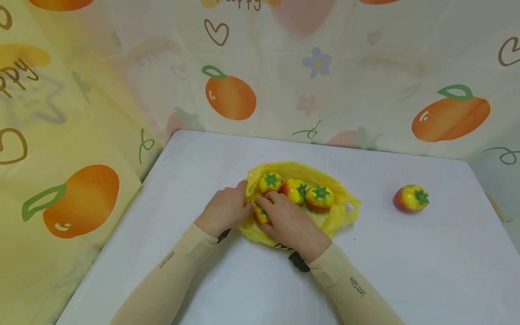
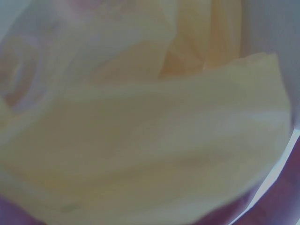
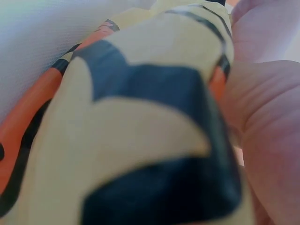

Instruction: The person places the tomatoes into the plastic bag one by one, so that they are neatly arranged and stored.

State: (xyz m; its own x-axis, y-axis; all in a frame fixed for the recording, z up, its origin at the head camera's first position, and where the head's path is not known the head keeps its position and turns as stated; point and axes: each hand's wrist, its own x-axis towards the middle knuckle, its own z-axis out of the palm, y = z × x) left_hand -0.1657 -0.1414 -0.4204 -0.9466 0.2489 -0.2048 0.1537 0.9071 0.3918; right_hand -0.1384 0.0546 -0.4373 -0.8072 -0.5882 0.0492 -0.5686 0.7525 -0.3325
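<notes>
A yellow plastic bag (image 1: 343,212) lies spread open on the white table. Inside it are several yellow-red persimmon-like fruits with green star-shaped tops, among them one at the back (image 1: 270,181) and one at the right (image 1: 320,198). My left hand (image 1: 225,207) pinches the bag's left rim. Reaching into the bag, my right hand (image 1: 294,223) has its fingers and thumb around a fruit (image 1: 261,215) at the left, partly covered by the hand. Blurred bag film (image 2: 140,131) fills most of the left wrist view. The right wrist view shows the bag's black-and-orange print (image 3: 154,79) beside the fingers (image 3: 276,126).
Another fruit (image 1: 411,197) of the same kind sits alone on the table (image 1: 378,271), right of the bag. A cloth (image 1: 276,90) printed with oranges and hearts hangs behind the table and along its left side.
</notes>
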